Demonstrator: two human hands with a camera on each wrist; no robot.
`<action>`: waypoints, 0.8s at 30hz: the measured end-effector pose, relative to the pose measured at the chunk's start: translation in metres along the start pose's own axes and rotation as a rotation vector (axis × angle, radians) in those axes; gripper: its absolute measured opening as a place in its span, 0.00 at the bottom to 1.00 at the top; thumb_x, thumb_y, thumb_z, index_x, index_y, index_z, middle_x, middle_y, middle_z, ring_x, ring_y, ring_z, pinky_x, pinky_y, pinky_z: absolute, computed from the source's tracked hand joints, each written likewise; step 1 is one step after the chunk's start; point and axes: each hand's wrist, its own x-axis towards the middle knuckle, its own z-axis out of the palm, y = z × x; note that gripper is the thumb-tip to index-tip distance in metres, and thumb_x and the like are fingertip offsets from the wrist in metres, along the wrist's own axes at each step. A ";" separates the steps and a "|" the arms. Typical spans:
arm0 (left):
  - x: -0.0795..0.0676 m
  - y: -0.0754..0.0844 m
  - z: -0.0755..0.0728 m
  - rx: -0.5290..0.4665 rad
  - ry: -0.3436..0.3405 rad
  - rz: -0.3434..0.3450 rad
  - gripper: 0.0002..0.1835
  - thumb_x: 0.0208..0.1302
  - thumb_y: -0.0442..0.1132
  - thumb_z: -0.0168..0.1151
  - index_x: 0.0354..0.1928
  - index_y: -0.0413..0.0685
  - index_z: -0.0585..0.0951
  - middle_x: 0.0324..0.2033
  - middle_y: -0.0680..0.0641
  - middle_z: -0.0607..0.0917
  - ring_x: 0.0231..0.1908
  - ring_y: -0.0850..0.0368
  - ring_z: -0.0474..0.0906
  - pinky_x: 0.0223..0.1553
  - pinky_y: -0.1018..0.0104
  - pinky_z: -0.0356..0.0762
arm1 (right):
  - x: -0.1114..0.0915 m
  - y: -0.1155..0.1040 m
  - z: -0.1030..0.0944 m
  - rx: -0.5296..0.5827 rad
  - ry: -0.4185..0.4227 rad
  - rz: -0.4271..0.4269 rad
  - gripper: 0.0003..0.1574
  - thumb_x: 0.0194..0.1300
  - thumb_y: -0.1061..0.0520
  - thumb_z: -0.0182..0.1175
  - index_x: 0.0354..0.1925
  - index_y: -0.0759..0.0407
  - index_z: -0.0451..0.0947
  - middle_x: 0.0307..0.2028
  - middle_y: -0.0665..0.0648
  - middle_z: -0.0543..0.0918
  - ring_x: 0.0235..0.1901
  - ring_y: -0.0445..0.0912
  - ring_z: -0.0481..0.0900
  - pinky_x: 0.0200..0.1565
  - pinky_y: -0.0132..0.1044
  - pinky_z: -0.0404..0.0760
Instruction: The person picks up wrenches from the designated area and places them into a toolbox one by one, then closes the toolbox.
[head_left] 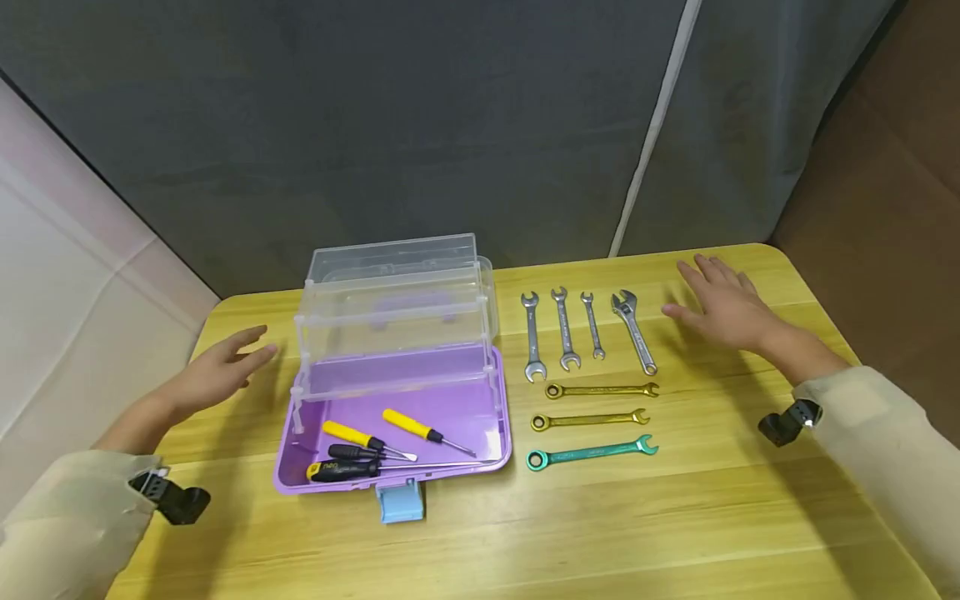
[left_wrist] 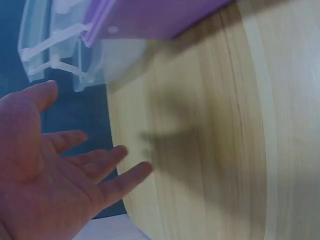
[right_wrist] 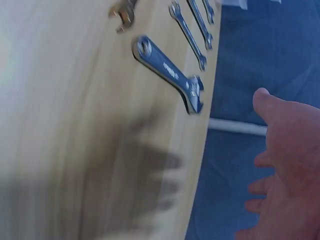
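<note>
My left hand (head_left: 217,371) hovers, fingers extended and holding nothing, to the left of a purple toolbox (head_left: 442,400) with raised clear trays. Inside the toolbox lie two yellow-handled screwdrivers (head_left: 408,423), a small black screwdriver (head_left: 348,452) and a larger black one (head_left: 345,472). On the other side, my right hand (head_left: 731,308) is spread in the air, also holding nothing. Nearest to it is an adjustable wrench (head_left: 636,333). Left of that, three silver open-end wrenches (head_left: 564,329) stand in a row. Below them lie two gold ratchet wrenches (head_left: 600,390) and a green one (head_left: 592,453).
The clear tiered trays (head_left: 390,333) lean up toward the back of the toolbox. A blue latch (head_left: 401,502) hangs at its front edge. Behind the wooden table (head_left: 480,550) runs a dark grey fabric wall (head_left: 375,125) with a pale strip (head_left: 656,125).
</note>
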 end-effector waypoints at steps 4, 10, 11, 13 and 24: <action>-0.008 0.003 0.001 -0.181 -0.127 0.002 0.38 0.83 0.50 0.41 0.75 0.23 0.46 0.71 0.19 0.55 0.67 0.20 0.59 0.54 0.41 0.82 | -0.005 -0.007 0.010 0.023 -0.024 0.003 0.54 0.77 0.35 0.52 0.77 0.73 0.49 0.74 0.82 0.48 0.72 0.77 0.47 0.69 0.75 0.49; -0.014 0.004 -0.001 -0.392 -0.267 -0.062 0.36 0.84 0.48 0.39 0.75 0.24 0.45 0.69 0.21 0.61 0.66 0.34 0.71 0.52 0.46 0.85 | -0.010 -0.017 0.023 0.108 -0.055 0.026 0.51 0.77 0.38 0.53 0.74 0.78 0.52 0.69 0.83 0.58 0.68 0.75 0.58 0.68 0.71 0.61; -0.015 0.004 -0.001 -0.419 -0.278 -0.068 0.36 0.84 0.48 0.40 0.76 0.25 0.45 0.68 0.22 0.63 0.64 0.40 0.74 0.52 0.46 0.85 | -0.010 -0.018 0.025 0.125 -0.057 0.034 0.51 0.77 0.39 0.54 0.74 0.78 0.53 0.69 0.83 0.59 0.68 0.75 0.60 0.67 0.70 0.62; -0.018 0.002 0.000 -0.481 -0.302 -0.077 0.36 0.84 0.46 0.41 0.77 0.27 0.43 0.66 0.26 0.67 0.60 0.50 0.79 0.53 0.45 0.84 | -0.011 -0.022 0.029 0.160 -0.059 0.046 0.49 0.77 0.41 0.55 0.73 0.78 0.54 0.66 0.82 0.63 0.65 0.73 0.65 0.64 0.70 0.67; -0.029 -0.001 0.010 -0.753 -0.528 -0.046 0.12 0.83 0.36 0.43 0.57 0.42 0.75 0.54 0.46 0.83 0.56 0.53 0.82 0.55 0.46 0.82 | -0.012 -0.034 0.049 0.257 -0.034 0.037 0.41 0.72 0.47 0.63 0.65 0.80 0.65 0.44 0.70 0.78 0.40 0.56 0.75 0.43 0.52 0.78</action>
